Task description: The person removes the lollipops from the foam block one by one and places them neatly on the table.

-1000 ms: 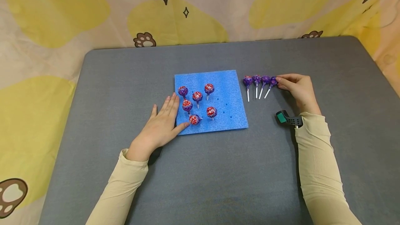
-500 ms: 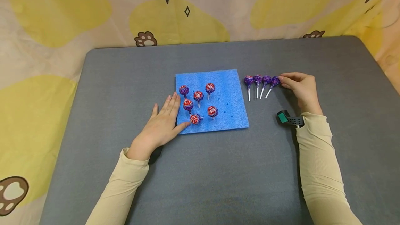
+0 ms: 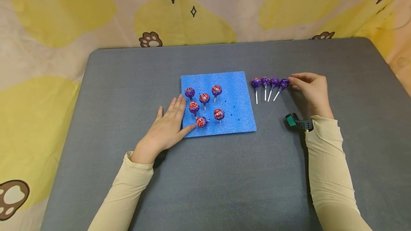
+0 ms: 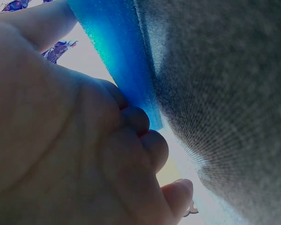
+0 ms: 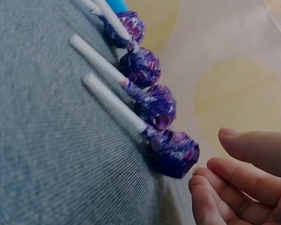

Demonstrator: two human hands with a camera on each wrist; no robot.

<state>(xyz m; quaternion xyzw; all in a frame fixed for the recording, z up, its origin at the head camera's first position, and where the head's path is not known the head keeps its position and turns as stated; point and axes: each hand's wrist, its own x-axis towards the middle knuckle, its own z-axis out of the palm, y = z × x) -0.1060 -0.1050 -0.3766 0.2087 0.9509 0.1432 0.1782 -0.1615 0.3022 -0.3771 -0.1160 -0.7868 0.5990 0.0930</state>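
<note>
A blue foam block (image 3: 239,99) lies mid-table with several lollipops in red and purple wrappers, such as this lollipop (image 3: 216,90), standing in its left and middle parts. My left hand (image 3: 165,129) rests at the block's left edge, fingers straight and thumb over the front left corner; the left wrist view has the fingertips against the block's side (image 4: 126,61). Right of the block, several purple lollipops lie in a row, sticks toward me. My right hand (image 3: 310,90) is beside the rightmost lollipop (image 5: 175,153), thumb and fingers apart, with a small gap to its wrapped head.
Small holes dot the right half of the foam block. A black strap with a green piece (image 3: 291,120) sits at the right wrist. The grey table (image 3: 224,181) ends at the back against a patterned yellow and cream cloth (image 3: 208,24).
My right hand has drawn slightly right, off the rightmost lollipop's head, which it overlapped before. The left hand keeps its place at the block; the head view shifts a little.
</note>
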